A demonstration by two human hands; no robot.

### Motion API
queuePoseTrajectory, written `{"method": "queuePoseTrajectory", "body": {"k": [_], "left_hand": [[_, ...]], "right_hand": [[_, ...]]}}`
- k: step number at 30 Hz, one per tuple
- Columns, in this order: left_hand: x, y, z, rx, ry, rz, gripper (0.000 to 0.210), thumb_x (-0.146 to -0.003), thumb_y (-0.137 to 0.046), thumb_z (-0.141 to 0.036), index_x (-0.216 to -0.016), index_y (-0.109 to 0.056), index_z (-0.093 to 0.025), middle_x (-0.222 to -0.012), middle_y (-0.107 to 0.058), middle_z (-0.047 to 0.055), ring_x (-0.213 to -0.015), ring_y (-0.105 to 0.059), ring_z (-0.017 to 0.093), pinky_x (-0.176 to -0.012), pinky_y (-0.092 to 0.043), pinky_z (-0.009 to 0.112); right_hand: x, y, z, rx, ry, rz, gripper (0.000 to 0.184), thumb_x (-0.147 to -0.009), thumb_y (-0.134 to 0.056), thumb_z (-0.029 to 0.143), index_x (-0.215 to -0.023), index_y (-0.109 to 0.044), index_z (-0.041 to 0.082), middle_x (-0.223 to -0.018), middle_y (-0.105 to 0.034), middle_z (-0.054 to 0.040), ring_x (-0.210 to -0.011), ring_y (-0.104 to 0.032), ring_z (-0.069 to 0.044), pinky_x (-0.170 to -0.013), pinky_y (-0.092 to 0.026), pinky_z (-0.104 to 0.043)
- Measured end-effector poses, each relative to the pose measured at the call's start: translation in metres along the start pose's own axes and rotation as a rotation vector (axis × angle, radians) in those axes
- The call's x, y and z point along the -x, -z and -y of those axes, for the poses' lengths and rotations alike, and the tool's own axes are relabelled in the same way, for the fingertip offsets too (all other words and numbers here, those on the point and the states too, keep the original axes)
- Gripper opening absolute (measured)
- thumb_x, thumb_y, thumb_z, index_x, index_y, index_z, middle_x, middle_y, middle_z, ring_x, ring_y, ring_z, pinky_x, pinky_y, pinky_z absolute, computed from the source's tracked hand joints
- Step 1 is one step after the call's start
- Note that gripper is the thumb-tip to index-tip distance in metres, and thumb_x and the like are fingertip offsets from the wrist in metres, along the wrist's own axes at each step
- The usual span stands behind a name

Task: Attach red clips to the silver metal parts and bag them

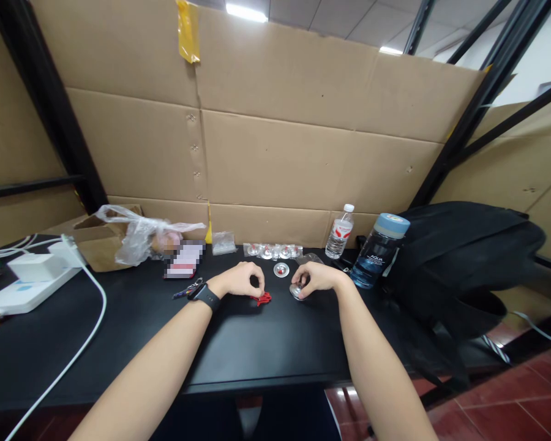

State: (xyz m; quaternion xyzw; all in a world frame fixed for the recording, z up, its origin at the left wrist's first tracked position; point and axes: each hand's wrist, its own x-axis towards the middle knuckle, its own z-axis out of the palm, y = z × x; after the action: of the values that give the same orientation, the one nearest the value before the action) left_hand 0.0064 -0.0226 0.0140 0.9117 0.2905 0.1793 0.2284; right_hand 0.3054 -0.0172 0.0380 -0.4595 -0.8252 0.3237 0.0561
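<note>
My left hand (243, 280), with a dark watch on its wrist, has thumb and finger closed in a pinch at a small cluster of red pieces (262, 299) on the black table. The fingers of my right hand (313, 279) grip a shiny silver disc (296, 293) by its edge, low over the tabletop. Between and behind the hands lies another silver disc (281, 270) with a red centre. Farther back, a row of similar discs in clear plastic packets (272, 251) lies along the cardboard wall. What the red pieces are, I cannot make out.
Right of my right hand stand a clear water bottle (340, 233), a blue-lidded bottle (379, 251) and a black backpack (459, 275). At left are a phone (184, 260), a plastic bag (140, 239), a cardboard box (103, 245) and a white power strip (32, 291) with cables.
</note>
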Motion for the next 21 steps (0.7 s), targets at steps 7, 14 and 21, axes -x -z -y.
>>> {"method": "queuePoseTrajectory", "body": {"k": [7, 14, 21], "left_hand": [[-0.0031, -0.0003, -0.0023, -0.067, 0.009, -0.156, 0.016, -0.082, -0.062, -0.027, -0.079, -0.077, -0.021, -0.087, -0.077, 0.002, -0.086, -0.068, 0.017, -0.085, -0.047, 0.024], [-0.0028, 0.0013, -0.0053, -0.077, -0.026, -0.223, 0.014, -0.082, -0.064, -0.026, -0.078, -0.077, -0.022, -0.084, -0.076, 0.002, -0.084, -0.068, 0.017, -0.082, -0.047, 0.025], [-0.0035, -0.0011, 0.0011, -0.114, -0.005, -0.233, 0.016, -0.083, -0.063, -0.028, -0.079, -0.077, -0.023, -0.085, -0.076, 0.002, -0.086, -0.068, 0.018, -0.083, -0.047, 0.026]], "right_hand": [[0.0004, 0.0005, 0.0012, -0.033, 0.045, 0.011, 0.045, -0.064, -0.084, 0.041, -0.101, -0.079, 0.017, -0.089, -0.076, -0.0062, -0.079, -0.067, -0.020, -0.071, -0.051, -0.027], [0.0023, 0.0003, -0.0027, -0.103, 0.012, 0.050, 0.042, -0.055, -0.088, 0.032, -0.094, -0.079, 0.018, -0.082, -0.073, -0.0030, -0.078, -0.064, -0.018, -0.070, -0.051, -0.025], [0.0074, 0.0032, -0.0042, -0.036, -0.026, 0.077, 0.056, -0.050, -0.090, 0.031, -0.103, -0.077, 0.019, -0.088, -0.070, -0.0016, -0.078, -0.062, -0.016, -0.071, -0.049, -0.024]]}}
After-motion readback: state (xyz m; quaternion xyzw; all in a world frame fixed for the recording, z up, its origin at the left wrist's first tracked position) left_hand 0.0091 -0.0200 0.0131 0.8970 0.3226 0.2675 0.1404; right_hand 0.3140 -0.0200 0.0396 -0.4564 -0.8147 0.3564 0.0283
